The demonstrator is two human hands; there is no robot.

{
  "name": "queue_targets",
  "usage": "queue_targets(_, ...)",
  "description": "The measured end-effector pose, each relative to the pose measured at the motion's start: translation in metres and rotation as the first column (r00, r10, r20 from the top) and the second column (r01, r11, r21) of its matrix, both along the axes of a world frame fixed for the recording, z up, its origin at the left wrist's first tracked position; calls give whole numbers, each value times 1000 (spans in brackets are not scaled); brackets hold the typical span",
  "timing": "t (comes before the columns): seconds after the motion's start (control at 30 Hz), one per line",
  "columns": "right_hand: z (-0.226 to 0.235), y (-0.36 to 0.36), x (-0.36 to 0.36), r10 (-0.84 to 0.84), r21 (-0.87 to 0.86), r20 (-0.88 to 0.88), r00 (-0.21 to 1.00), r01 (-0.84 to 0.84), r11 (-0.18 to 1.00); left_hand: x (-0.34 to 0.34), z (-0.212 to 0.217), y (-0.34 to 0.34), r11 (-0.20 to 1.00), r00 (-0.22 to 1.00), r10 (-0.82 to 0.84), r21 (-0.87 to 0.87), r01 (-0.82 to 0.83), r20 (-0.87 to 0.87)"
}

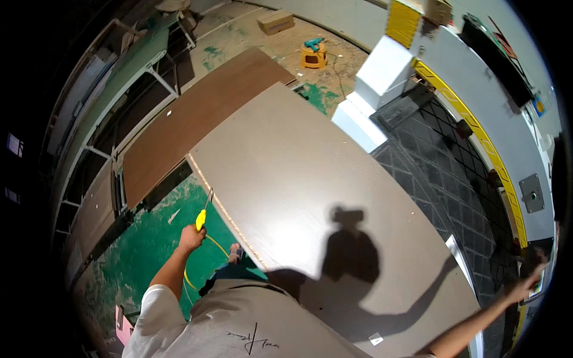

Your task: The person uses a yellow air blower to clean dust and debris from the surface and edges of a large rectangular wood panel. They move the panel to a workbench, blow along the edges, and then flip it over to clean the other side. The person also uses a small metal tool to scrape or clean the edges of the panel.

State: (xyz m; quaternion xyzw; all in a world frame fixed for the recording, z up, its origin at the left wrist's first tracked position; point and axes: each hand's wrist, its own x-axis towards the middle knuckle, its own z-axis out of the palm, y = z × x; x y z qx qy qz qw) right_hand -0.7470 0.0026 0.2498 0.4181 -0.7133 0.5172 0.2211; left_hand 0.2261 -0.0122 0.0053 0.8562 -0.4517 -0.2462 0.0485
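My left hand [191, 237] is closed round a yellow air blow gun [202, 218], whose thin dark nozzle points up and away. A yellow hose [218, 243] curves across the green floor below it. Beside that hand lies a large grey-beige panel [286, 173], with a rough, light-coloured edge facing me. My right arm stretches far to the right, over the panel's near corner. At its end my right hand [528, 281] has its fingers apart, close to the side of a machine [514, 143]; whether it touches anything there is hard to see.
A brown board [203, 119] lies beyond the panel's left edge, beside a pale metal frame [158, 80]. Dark roller-like tracks [430, 167] run under the machine's yellow-striped edge. Farther off stand an orange stool [313, 58] with a teal power tool [313, 43] and a cardboard box [275, 22].
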Motion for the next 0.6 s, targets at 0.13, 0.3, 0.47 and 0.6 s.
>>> queue_targets(0.13,-159,-55,278,129,-9,952,278,-394,919,53,-26,-28,987,982,72,-129,-95,-175)
queue_targets(0.3,-254,-61,559,-194,-382,785,-588,-707,595,154,-42,-132,928,906,121,-277,-248,-406)
queue_targets(0.47,-242,-86,738,-230,-440,731,-642,-702,559,228,-57,-246,984,903,-115,-172,47,-415)
queue_targets(0.6,-212,-94,812,-68,-456,668,-741,-481,749,239,-28,-323,970,718,-232,-103,219,-656)
